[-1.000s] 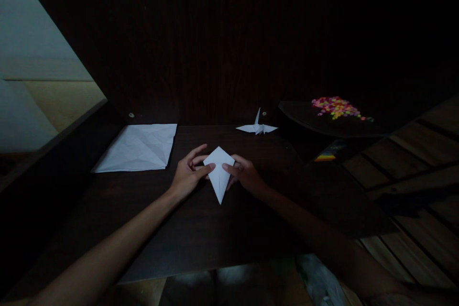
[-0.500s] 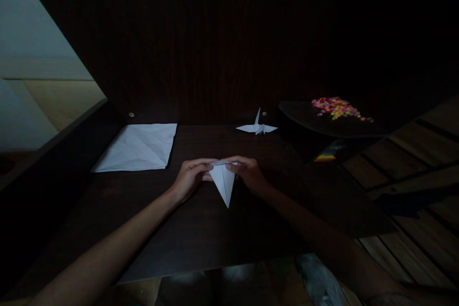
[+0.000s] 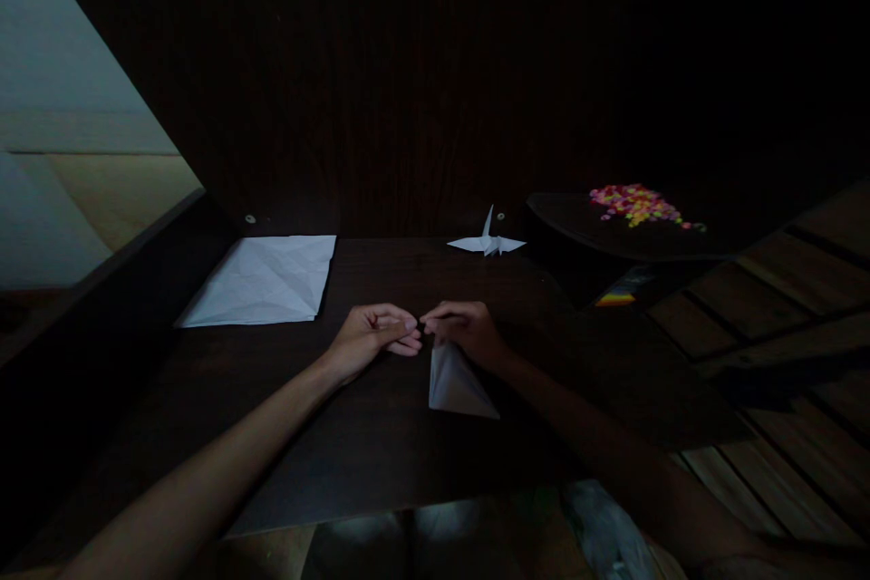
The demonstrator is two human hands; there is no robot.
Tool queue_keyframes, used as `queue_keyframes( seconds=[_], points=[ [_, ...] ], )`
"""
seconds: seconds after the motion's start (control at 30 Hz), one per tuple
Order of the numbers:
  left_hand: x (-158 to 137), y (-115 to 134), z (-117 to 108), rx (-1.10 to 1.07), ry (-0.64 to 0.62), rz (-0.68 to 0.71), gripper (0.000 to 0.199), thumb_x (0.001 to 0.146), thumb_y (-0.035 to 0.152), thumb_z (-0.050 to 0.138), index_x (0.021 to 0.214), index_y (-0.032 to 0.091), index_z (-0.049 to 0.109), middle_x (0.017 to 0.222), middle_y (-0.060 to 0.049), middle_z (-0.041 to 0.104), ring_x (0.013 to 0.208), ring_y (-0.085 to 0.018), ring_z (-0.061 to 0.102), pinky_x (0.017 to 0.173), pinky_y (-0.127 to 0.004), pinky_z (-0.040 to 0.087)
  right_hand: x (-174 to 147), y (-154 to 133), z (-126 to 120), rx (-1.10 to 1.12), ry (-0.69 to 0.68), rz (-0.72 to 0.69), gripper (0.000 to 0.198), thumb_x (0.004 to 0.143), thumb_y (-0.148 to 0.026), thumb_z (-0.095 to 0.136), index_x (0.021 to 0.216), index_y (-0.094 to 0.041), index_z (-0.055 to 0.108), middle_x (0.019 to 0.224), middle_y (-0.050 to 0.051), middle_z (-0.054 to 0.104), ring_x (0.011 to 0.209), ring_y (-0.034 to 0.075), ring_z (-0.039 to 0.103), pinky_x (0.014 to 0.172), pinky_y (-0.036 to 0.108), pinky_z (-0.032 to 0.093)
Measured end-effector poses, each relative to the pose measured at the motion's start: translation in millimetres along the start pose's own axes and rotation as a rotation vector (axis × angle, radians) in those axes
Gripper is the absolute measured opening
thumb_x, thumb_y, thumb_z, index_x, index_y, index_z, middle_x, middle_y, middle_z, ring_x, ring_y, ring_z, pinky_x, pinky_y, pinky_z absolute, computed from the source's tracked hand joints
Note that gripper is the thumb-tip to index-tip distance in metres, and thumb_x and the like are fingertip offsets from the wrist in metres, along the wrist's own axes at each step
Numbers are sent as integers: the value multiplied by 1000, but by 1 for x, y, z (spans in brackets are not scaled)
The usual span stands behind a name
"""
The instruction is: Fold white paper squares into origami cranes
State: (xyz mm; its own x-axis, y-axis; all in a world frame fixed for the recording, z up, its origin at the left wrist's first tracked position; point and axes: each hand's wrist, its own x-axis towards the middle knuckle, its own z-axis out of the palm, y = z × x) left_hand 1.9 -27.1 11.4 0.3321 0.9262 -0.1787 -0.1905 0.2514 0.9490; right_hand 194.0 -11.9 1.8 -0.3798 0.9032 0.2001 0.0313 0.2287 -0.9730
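Observation:
A folded piece of white paper (image 3: pixel 460 385) hangs from my right hand (image 3: pixel 468 331). Its wide end points down toward me, and its upper tip is hidden behind the fingers, which are closed on it. My left hand (image 3: pixel 373 337) is just to the left, apart from the paper. Its fingers are loosely bent, the thumb lies over them, and nothing shows in it. Behind my hands, a white paper crane (image 3: pixel 488 245) rests at the back of the dark wooden desk (image 3: pixel 360 444).
Creased square sheets of white paper (image 3: pixel 265 281) lie at the back left beside the raised side panel (image 3: pixel 101 290). On a rounded shelf (image 3: pixel 571 231) at the right is a heap of small pink, red and yellow pieces (image 3: pixel 639 204). A dark panel (image 3: pixel 381 91) rises behind.
My left hand has let go of the folded paper. The paper has turned over in my right hand, from narrow point downward to wide end downward, and shifted slightly right.

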Motion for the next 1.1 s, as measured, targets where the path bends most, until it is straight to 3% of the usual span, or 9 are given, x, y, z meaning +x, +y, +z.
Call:
queue_keyframes(
  seconds=[0.1, 0.17, 0.23, 0.33, 0.47, 0.67, 0.77, 0.9, 1.1],
  points=[
    [0, -1, 4, 63, 61, -3, 41, 65, 47, 77, 81, 12, 63, 73, -7, 69, 62, -18, 67, 62, -33, 56, 1, 9, 8, -114, 101, -9, 21, 77, -35, 63, 81, -16, 71, 73, 3, 65, 44, 10, 56, 38, 21, 39],
    [-3, 0, 8, 216, 90, 39, 44, 72, 55, 68, 81, 13, 62, 70, -5, 66, 59, -17, 64, 58, -31, 53, 2, 12, 11, -314, 199, -100, 17, 80, -29, 60, 81, -16, 71, 72, 3, 65, 46, 10, 55, 44, 23, 42],
    [-8, 2, 13, 500, 87, 185, 41, 79, 55, 59, 82, 15, 63, 69, -3, 64, 60, -15, 60, 58, -28, 48, 4, 13, 11, -502, 271, -191, 15, 81, -23, 57, 80, -17, 70, 72, 4, 65, 53, 12, 55, 54, 25, 45],
    [-17, 1, 22, 897, 48, 416, 39, 69, 52, 70, 83, 17, 63, 72, -1, 61, 69, -16, 55, 67, -29, 43, 6, 12, 9, -613, 321, -235, 15, 81, -20, 54, 78, -17, 69, 71, 4, 66, 57, 12, 53, 59, 26, 43],
    [-22, -8, 29, 1128, -43, 467, 42, 61, 56, 74, 66, 18, 57, 69, -2, 58, 73, -19, 51, 72, -33, 39, 9, 13, 6, -602, 375, -186, 16, 80, -21, 54, 75, -17, 68, 68, 2, 65, 54, 11, 51, 57, 24, 42],
    [-18, -13, 26, 1095, -144, 406, 23, 72, 39, 71, 69, 18, 61, 79, -1, 63, 83, -20, 54, 80, -35, 37, 11, 16, 4, -498, 373, -88, 15, 79, -26, 56, 73, -18, 68, 67, 1, 64, 53, 11, 51, 55, 24, 41],
    [-12, -10, 17, 1006, -57, 408, 16, 78, 34, 65, 75, 18, 63, 78, -2, 64, 78, -18, 56, 75, -32, 41, 10, 12, 2, -331, 241, -24, 26, 84, -34, 52, 71, -18, 67, 68, 1, 65, 54, 12, 54, 54, 25, 42],
    [-4, -4, 2, 921, 67, 409, 18, 82, 35, 59, 89, 19, 66, 84, -2, 67, 78, -18, 60, 74, -29, 44, 8, 7, -1, -202, 4, -58, 31, 88, -39, 48, 81, -18, 69, 80, 3, 69, 76, 16, 62, 72, 28, 47],
    [-1, -1, -5, 759, 187, 426, 26, 84, 40, 58, 92, 18, 67, 84, -2, 69, 78, -17, 62, 72, -27, 47, 7, 15, 3, 0, -13, 50, 30, 72, -37, 70, 96, -19, 67, 96, 5, 69, 91, 20, 65, 78, 31, 50]
  ],
)
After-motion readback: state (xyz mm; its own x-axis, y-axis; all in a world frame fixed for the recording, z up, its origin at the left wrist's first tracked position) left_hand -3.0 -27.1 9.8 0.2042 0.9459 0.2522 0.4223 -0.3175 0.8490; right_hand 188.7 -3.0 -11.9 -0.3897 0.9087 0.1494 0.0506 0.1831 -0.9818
